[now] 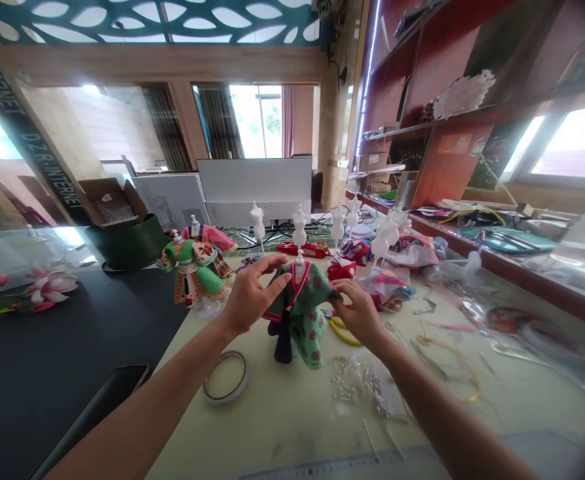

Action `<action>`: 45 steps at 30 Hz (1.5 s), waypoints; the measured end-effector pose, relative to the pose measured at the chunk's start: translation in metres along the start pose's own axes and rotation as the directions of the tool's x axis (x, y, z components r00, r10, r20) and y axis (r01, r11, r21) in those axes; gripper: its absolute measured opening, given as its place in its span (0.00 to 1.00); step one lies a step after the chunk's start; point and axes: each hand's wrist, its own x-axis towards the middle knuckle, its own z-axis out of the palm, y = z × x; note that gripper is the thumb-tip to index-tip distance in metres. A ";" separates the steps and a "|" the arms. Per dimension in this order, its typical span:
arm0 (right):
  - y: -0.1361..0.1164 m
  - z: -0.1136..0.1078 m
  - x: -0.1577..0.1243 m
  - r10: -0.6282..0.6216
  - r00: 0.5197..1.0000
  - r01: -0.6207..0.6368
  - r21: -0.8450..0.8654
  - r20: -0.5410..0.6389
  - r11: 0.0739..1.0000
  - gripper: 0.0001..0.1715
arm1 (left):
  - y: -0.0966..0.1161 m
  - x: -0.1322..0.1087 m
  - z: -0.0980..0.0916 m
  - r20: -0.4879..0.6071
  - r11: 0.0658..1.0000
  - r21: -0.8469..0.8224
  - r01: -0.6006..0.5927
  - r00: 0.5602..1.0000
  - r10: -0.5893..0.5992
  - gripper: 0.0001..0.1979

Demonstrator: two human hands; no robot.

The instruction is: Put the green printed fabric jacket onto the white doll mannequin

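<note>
A small white mannequin (300,265) stands at the middle of the table, dressed in a green flowered garment (306,317) with pink trim. My left hand (250,293) touches the garment's left shoulder, its fingers partly spread and the thumb against the cloth. My right hand (360,310) pinches the garment's right sleeve. A second dressed mannequin (195,270) in green and patterned cloth stands to the left. Several bare white mannequins (300,228) stand behind.
A tape roll (226,377) lies near my left forearm. Yellow-handled scissors (343,331), loose beads (345,380) and cloth scraps (390,283) lie to the right. A dark phone (103,400) rests on the black table (47,360). A pink flower (47,283) lies at the far left.
</note>
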 end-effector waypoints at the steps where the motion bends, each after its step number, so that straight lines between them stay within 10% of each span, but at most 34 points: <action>1: -0.001 -0.002 0.001 -0.001 1.000 0.001 -0.003 -0.024 1.000 0.04 | 0.001 0.002 0.001 0.016 1.000 -0.011 0.002 1.000 -0.002 0.17; 11: -0.012 -0.023 0.009 -0.059 0.982 0.049 -0.057 -0.182 0.997 0.09 | 0.013 0.016 -0.004 0.032 0.924 0.294 -0.243 0.969 0.244 0.28; 15: -0.017 -0.025 0.010 -0.164 0.972 0.148 -0.098 -0.170 0.984 0.12 | 0.034 0.035 -0.007 0.296 0.727 0.437 -0.529 0.848 0.439 0.26; 21: -0.022 -0.030 0.010 -0.322 0.938 0.290 -0.218 -0.131 0.932 0.13 | 0.055 0.049 0.004 0.629 0.598 0.407 -0.691 0.686 0.364 0.23; 34: -0.046 -0.040 0.011 -0.424 0.905 0.422 -0.205 0.037 0.883 0.11 | 0.057 0.043 0.000 0.634 0.662 0.392 -0.639 0.709 0.309 0.25; 41: -0.047 -0.037 0.010 -0.399 0.916 0.400 -0.163 0.042 0.902 0.08 | 0.040 0.011 0.001 0.157 0.812 0.412 -0.413 0.910 0.383 0.25; 45: -0.047 -0.040 0.010 -0.389 0.919 0.394 -0.147 0.065 0.907 0.09 | 0.042 0.006 0.000 0.256 0.683 0.475 -0.555 0.830 0.496 0.22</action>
